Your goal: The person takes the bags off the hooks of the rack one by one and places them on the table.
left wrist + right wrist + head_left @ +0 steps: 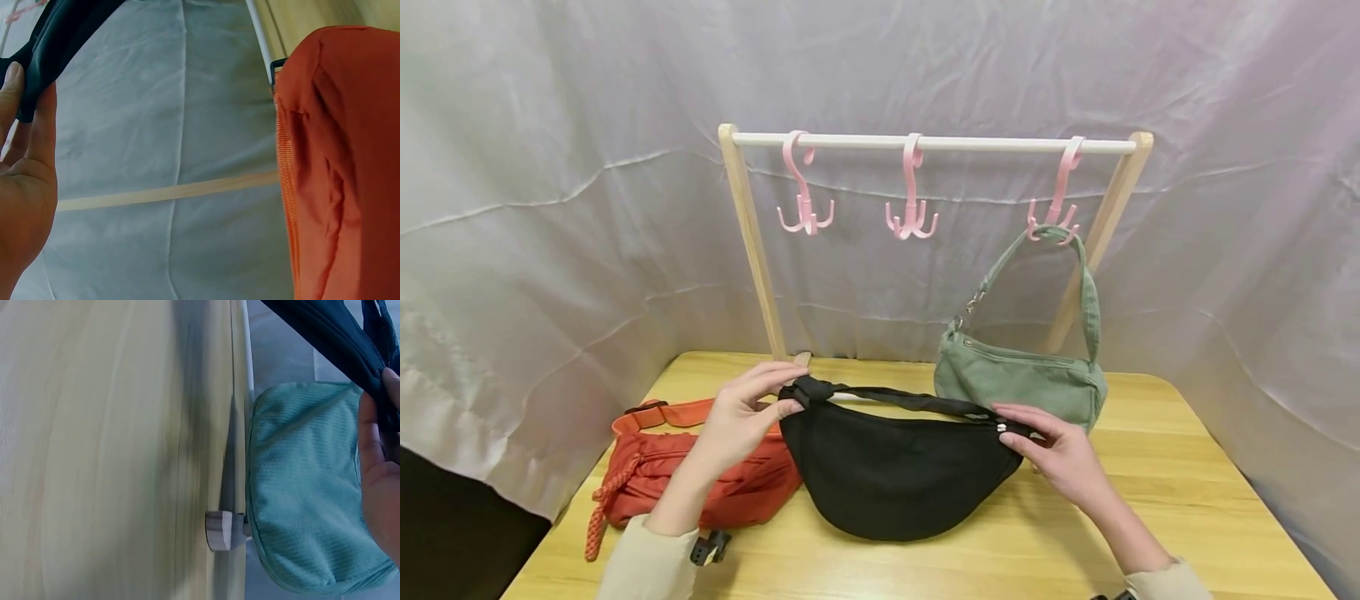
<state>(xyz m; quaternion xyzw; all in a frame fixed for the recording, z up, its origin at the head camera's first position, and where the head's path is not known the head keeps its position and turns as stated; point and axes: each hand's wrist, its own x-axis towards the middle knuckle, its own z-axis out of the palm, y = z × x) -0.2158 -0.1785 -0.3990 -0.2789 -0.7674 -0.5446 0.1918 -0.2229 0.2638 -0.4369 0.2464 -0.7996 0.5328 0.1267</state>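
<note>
A black half-moon shoulder bag (pixel 902 475) is held up by its two top corners, its strap lying along the zipped edge. My left hand (pixel 745 417) pinches the knotted corner between thumb and fingers; the left wrist view shows the same hand (pixel 28 181) gripping black fabric. At the other corner, by a small silver zip end, my right hand (pixel 1060 454) pinches the bag; it appears at the edge of the right wrist view (pixel 381 481). A red waist bag (pixel 745 483) lies left, partly behind my left forearm. Behind my right hand hangs a green corduroy bag (pixel 1015 375).
A wooden rack with a white rail (pixel 985 143) stands at the back. From it hang a left pink hook (pixel 805 187), a middle pink hook (pixel 912 192) and a right pink hook (pixel 1060 187), which carries the green bag's strap. Grey cloth (pixel 587 167) surrounds the wooden table (pixel 1195 500).
</note>
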